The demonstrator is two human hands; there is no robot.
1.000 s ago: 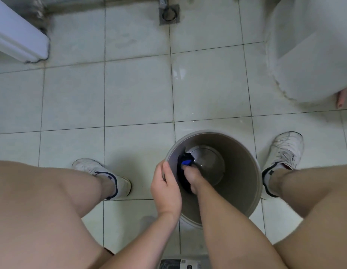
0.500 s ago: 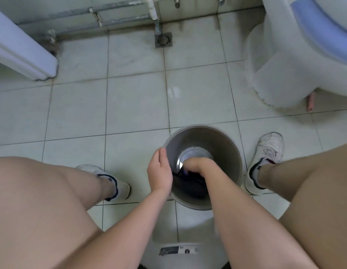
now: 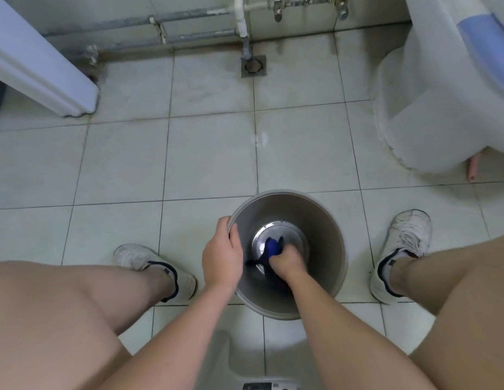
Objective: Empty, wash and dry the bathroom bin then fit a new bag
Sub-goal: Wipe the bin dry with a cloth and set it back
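Your left hand (image 3: 222, 256) grips the round grey plastic bin (image 3: 324, 220) at nine o'clock; your right hand (image 3: 287, 261) apparently clutches a dark blue cloth (image 3: 272, 246) inside.

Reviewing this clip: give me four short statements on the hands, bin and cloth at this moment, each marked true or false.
1. The left hand grips the round grey bin by its rim. True.
2. The right hand is outside the bin. False: it reaches inside, to the bottom.
3. The right hand holds a dark blue cloth. True.
4. A bag lines the bin. False: its bare inner wall shows.
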